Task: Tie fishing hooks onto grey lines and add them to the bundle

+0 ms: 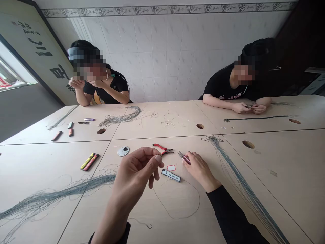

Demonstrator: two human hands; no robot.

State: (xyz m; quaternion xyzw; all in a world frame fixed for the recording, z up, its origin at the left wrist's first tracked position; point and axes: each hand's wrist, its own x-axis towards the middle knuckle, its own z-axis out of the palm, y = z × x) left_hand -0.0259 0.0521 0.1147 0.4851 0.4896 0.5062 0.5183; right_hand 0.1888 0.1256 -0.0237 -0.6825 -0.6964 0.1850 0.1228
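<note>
My left hand (142,169) is raised over the table with thumb and forefinger pinched together. A thin fishing line (177,218) hangs from around these fingers and loops across the tabletop; its end at the fingertips is too small to make out. In my right hand (199,167), resting near the table, is a pair of snips (186,158) with pinkish handles, blades pointing up and left. Between the hands lie red-handled pliers (162,149), a white lighter (171,175) and a small red-edged label (171,167). A fish hook (149,226) on a line lies by my left wrist.
Bundles of greenish line (58,195) spread at left, and another bundle (236,173) runs down the right. Two lighters (89,162) and a round white disc (123,151) lie left of centre. Two people sit opposite, near a dark bundle (122,117) and loose lines.
</note>
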